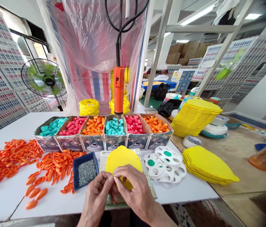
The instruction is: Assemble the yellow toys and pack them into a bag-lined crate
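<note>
hands, left (99,189) and right (133,186), pinch something tiny over a yellow plate (123,159) at the desk's (17,195) near edge; stacks (206,165) remain unassembled.

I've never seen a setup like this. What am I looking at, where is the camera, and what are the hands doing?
The one picture comes from a camera worn on a person's head, looking down at a white table. No robot: the left hand and right hand meet fingertip to fingertip, pinching something too small to identify, over a yellow plastic piece. An orange electric screwdriver hangs above. Around them lie cardboard boxes of coloured caps, a blue tray of screws, orange parts, white discs and stacked yellow pieces.
</note>
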A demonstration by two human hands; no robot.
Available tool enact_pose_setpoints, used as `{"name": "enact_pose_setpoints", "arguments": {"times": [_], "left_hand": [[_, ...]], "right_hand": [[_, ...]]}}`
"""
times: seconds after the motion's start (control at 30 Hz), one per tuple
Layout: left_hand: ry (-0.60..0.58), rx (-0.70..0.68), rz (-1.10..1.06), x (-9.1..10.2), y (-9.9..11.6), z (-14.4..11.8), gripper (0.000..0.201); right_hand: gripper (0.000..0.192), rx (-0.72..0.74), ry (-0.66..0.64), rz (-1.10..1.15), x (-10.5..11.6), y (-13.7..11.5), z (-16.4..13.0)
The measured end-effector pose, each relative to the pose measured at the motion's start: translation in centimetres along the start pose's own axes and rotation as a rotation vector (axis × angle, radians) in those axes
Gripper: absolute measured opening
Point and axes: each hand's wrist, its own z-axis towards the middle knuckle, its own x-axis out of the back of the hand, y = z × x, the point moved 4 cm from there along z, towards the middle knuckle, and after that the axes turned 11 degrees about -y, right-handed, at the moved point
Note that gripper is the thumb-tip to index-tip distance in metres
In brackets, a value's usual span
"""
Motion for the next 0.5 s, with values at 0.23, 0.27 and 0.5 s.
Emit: {"name": "enact_pose_setpoints", "arguments": {"times": [0.23,0.27,0.5], "left_hand": [[-0.003,-0.011,-0.034,0.11,-0.26,0.14,0.042],[-0.001,-0.010,-0.040,0.10,-0.22,0.14,0.042],[0.019,0.001,-0.059,0.01,0.04,0.07,0.043]], "right_hand": [[0.012,0.025,0.028,0.023,0.10,-0.39,-0.21],[0.012,0.026,0.029,0.023,0.09,-0.42,-0.25],[0.015,0.030,0.035,0.039,-0.02,-0.50,-0.33]]}}
